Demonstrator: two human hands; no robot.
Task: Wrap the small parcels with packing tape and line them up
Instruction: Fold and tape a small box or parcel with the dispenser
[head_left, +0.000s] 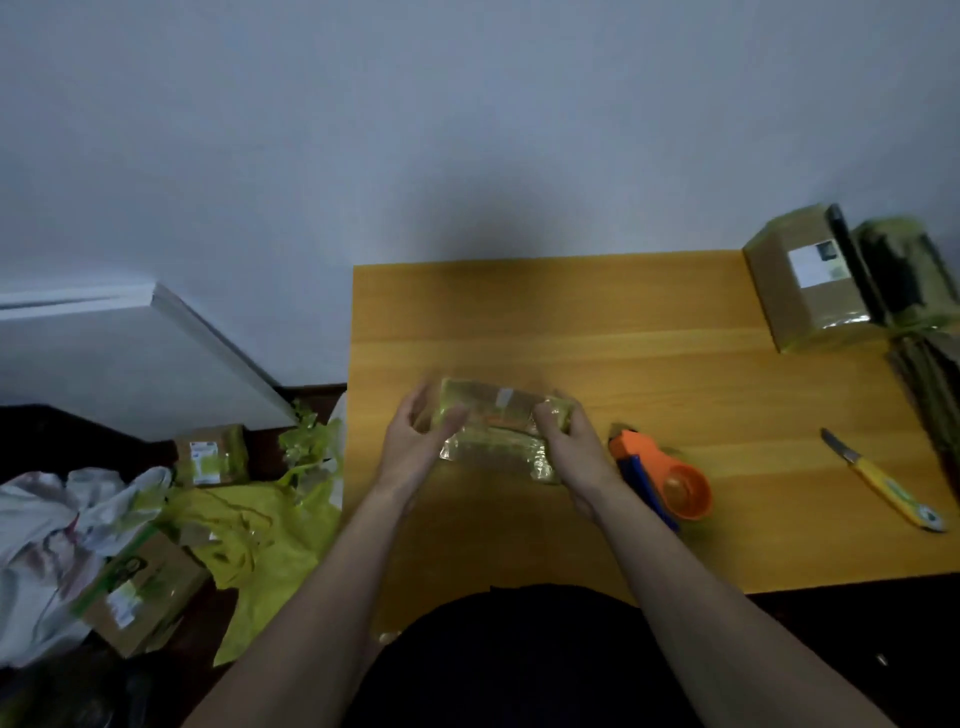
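Your left hand (415, 441) and right hand (569, 447) grip the ends of the tape-wrapped parcel (493, 426), fingers curled round it, over the table (675, 374).

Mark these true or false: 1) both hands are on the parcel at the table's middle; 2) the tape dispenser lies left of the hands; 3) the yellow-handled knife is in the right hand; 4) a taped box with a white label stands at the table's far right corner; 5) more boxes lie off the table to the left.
1) True: the left hand and the right hand both hold the parcel, fingers curled on its ends.
2) False: the orange tape dispenser lies right of the hands.
3) False: the knife lies alone on the table.
4) True: the labelled box stands there.
5) True: two boxes lie there.
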